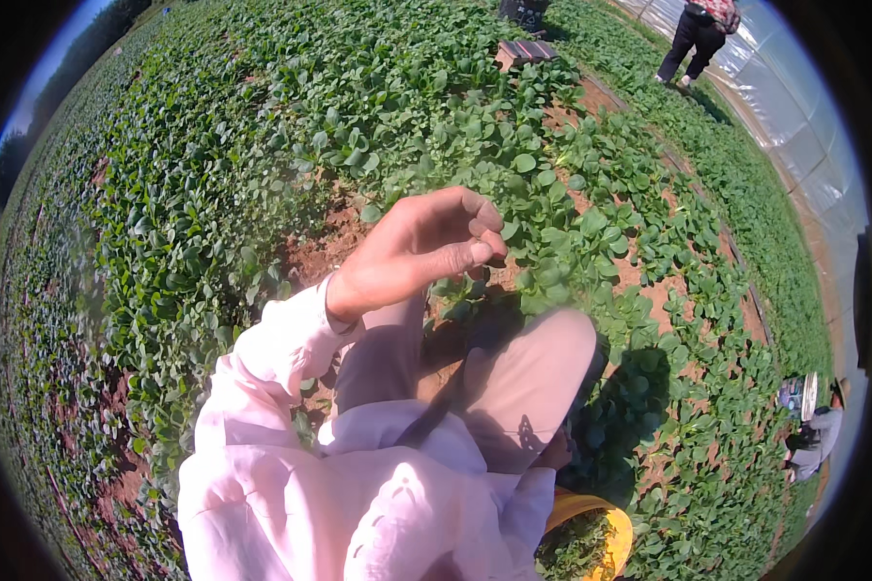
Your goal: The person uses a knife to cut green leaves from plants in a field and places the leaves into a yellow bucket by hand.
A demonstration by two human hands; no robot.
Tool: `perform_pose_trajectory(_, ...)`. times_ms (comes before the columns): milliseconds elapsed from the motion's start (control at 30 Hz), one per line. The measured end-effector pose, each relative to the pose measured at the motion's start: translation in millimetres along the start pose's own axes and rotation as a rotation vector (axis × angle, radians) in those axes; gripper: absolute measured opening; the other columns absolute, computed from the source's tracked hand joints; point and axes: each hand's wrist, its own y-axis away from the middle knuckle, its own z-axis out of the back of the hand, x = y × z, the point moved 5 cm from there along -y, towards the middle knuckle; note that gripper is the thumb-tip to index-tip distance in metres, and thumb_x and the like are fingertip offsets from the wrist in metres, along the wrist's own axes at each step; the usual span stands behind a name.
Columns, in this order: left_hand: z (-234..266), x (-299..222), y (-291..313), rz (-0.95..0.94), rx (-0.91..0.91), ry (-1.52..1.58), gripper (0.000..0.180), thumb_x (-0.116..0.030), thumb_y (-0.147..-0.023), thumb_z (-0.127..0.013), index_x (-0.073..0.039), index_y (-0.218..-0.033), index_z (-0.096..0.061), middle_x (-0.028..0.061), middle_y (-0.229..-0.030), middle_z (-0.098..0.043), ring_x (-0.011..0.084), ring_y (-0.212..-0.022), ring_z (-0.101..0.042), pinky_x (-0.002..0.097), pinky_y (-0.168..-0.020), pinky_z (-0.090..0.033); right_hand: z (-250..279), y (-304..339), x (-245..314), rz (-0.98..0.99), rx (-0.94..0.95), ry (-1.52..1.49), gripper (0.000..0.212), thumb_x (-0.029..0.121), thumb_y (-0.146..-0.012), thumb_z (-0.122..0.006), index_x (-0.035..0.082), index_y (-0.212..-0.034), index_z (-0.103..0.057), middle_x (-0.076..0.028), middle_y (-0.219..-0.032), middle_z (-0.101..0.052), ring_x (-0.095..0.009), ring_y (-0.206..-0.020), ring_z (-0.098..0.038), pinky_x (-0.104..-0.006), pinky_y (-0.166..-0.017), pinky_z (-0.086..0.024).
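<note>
My left hand (412, 250) is raised in front of my knees, above the leafy green plants (552, 242). Its fingers curl over toward the thumb in a closed pinch, and anything between the tips is too small or hidden to make out. Soil marks the thumb and fingertips. At the right side of my bent leg, a small shaded patch of my right hand (556, 451) shows by the end of the sleeve; its fingers are hidden. Just below it stands a yellow bucket (618, 542) with picked greens (576, 547) inside.
Low leafy plants spread all around, with bare reddish soil (334, 237) between them. A striped box-shaped object (526, 53) and a dark container (525, 12) stand ahead. One person (698, 39) stands far right; another person (819, 441) crouches beside plastic sheeting (794, 116).
</note>
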Motion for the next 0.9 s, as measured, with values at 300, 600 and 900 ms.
perform_pose_trajectory(300, 47, 112, -29, -0.161, -0.129, -0.906, 0.024, -0.006, -0.079, -0.064, -0.001, -0.102, -0.059, 0.0171, -0.086, -0.066, 0.0333, -0.079, -0.065, 0.039, -0.067, -0.051, -16, 1, 7, -0.05, 0.006, 0.042, 0.022, 0.008, -0.088, -0.056, 0.006, -0.11, -0.059, -0.004, -0.066, -0.056, -0.014, -0.047, -0.047, -0.0263, -0.043, -0.042)
perform_pose_trajectory(600, 14, 196, -36, -0.032, 0.109, -1.321, 0.024, -0.015, -0.074, -0.063, -0.005, -0.096, -0.06, 0.014, -0.079, -0.064, 0.0348, -0.074, -0.065, 0.0464, -0.062, -0.051, -64, -9, 8, -0.012, 0.136, 0.229, 0.021, 0.006, -0.086, -0.058, 0.005, -0.107, -0.06, -0.006, -0.07, -0.058, -0.016, -0.052, -0.05, -0.0279, -0.047, -0.044)
perform_pose_trajectory(900, -9, 178, -30, -0.1, 0.13, -1.353, 0.021, -0.016, -0.072, -0.063, -0.004, -0.09, -0.062, 0.0117, -0.073, -0.065, 0.0341, -0.072, -0.067, 0.0454, -0.06, -0.053, -101, -11, 13, 0.016, 0.246, 0.321, 0.019, 0.005, -0.084, -0.06, 0.004, -0.103, -0.061, -0.007, -0.074, -0.06, -0.018, -0.057, -0.054, -0.0295, -0.051, -0.046)
